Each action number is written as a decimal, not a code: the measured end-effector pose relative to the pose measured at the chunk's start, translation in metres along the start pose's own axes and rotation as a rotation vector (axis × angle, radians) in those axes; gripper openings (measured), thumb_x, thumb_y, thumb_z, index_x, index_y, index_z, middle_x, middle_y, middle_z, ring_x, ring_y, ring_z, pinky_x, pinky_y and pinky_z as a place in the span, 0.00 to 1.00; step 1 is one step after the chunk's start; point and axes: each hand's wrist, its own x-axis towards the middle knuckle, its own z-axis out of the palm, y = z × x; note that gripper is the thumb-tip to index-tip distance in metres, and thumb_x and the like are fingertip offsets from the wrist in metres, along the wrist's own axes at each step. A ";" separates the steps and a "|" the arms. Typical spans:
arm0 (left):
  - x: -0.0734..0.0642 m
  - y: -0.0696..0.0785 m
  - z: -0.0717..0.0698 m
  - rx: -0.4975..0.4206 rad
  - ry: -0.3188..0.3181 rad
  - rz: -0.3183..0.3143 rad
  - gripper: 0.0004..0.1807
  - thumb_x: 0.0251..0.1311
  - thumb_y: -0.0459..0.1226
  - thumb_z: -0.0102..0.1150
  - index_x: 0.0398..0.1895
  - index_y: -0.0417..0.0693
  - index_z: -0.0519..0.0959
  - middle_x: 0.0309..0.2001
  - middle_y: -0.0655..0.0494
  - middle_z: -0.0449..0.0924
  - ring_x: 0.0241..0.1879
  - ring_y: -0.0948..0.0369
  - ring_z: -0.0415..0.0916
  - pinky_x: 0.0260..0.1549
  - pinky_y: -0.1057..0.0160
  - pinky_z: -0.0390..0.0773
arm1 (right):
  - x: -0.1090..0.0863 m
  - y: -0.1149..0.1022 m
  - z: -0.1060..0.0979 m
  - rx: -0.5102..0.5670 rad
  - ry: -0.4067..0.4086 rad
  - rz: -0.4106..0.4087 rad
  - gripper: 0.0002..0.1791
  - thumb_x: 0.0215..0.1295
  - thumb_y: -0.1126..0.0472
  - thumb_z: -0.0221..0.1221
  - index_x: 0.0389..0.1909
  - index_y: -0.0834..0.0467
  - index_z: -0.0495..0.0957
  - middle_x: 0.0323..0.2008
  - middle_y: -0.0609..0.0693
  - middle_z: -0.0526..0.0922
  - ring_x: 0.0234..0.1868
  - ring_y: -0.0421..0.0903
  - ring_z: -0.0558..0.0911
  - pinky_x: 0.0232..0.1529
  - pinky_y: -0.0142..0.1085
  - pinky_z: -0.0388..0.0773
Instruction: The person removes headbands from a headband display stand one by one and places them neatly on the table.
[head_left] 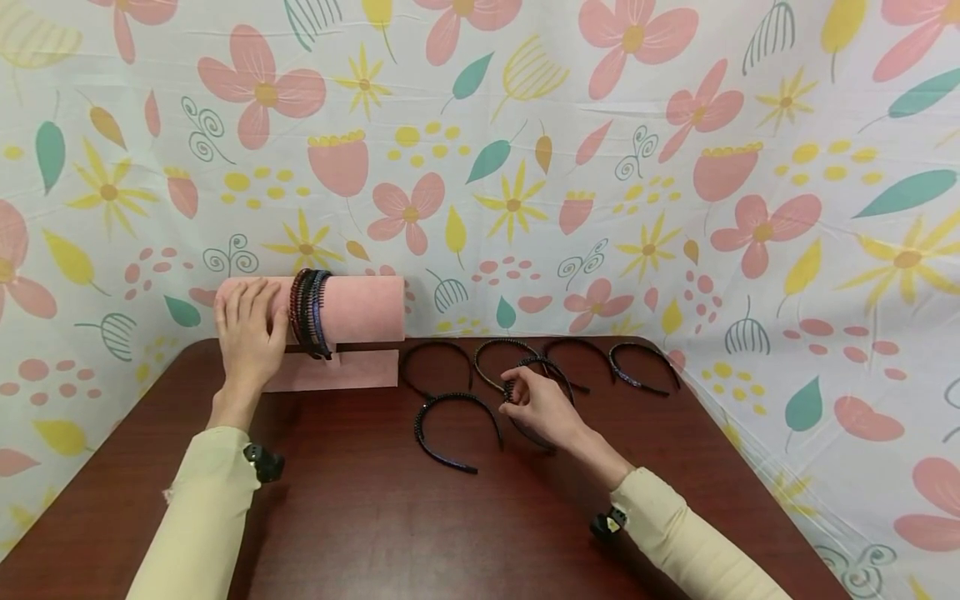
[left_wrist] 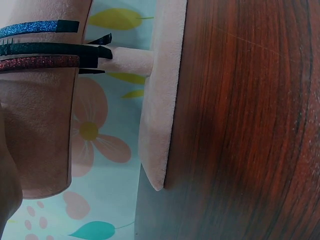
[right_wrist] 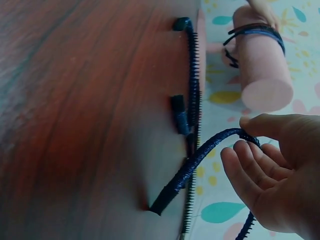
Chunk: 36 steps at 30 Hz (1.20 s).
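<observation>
My left hand (head_left: 251,333) rests over the left end of a pink padded headband stand (head_left: 367,308), fingers laid across the top of its roll. Around the middle of the roll sit several headbands (head_left: 309,312) in black, reddish and glittery blue; their ends hang below it in the left wrist view. Over the table, my right hand (head_left: 546,408) pinches a dark glittery toothed headband (right_wrist: 172,187) near its crown between thumb and fingers. In the right wrist view, one end of that headband points down toward the tabletop, and the other shows below the hand.
On the brown table (head_left: 360,500) lie several more headbands: a dark one (head_left: 450,397) in front, a gold-toned one (head_left: 480,358) behind my right hand, and one with a blue glittery part (head_left: 630,380) at the far right. A floral cloth (head_left: 465,125) hangs behind the table.
</observation>
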 end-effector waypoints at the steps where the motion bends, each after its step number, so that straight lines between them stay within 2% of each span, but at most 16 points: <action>1: 0.000 0.000 0.000 -0.001 -0.001 0.000 0.25 0.74 0.48 0.42 0.67 0.47 0.70 0.71 0.46 0.65 0.74 0.48 0.51 0.77 0.46 0.32 | 0.000 0.002 0.000 0.008 -0.010 0.006 0.26 0.60 0.60 0.68 0.60 0.55 0.73 0.31 0.47 0.76 0.23 0.40 0.77 0.23 0.32 0.73; 9: 0.000 0.000 0.000 0.000 0.001 0.005 0.25 0.74 0.48 0.42 0.67 0.46 0.70 0.70 0.45 0.65 0.74 0.47 0.51 0.77 0.46 0.32 | 0.000 0.014 0.009 0.115 -0.085 0.046 0.28 0.60 0.64 0.67 0.61 0.62 0.72 0.30 0.51 0.76 0.21 0.49 0.79 0.23 0.34 0.76; 21: 0.001 0.000 -0.001 0.003 0.007 0.007 0.25 0.73 0.48 0.43 0.66 0.46 0.70 0.70 0.46 0.65 0.74 0.48 0.52 0.77 0.46 0.32 | 0.005 0.027 0.019 0.090 -0.147 0.080 0.26 0.61 0.64 0.66 0.60 0.64 0.73 0.29 0.51 0.78 0.19 0.44 0.76 0.23 0.32 0.72; 30: 0.002 0.000 -0.001 0.006 0.005 0.010 0.25 0.73 0.48 0.42 0.67 0.47 0.70 0.70 0.46 0.65 0.74 0.48 0.51 0.77 0.46 0.32 | 0.007 0.029 0.017 0.115 -0.201 0.111 0.24 0.63 0.64 0.65 0.59 0.66 0.74 0.31 0.53 0.79 0.20 0.45 0.77 0.22 0.33 0.72; 36: 0.000 0.000 -0.001 0.009 0.004 0.007 0.25 0.73 0.48 0.42 0.66 0.46 0.70 0.70 0.45 0.65 0.74 0.47 0.51 0.77 0.46 0.32 | 0.008 0.028 0.014 0.086 -0.237 0.119 0.23 0.63 0.65 0.65 0.58 0.65 0.74 0.30 0.52 0.80 0.21 0.46 0.78 0.23 0.33 0.73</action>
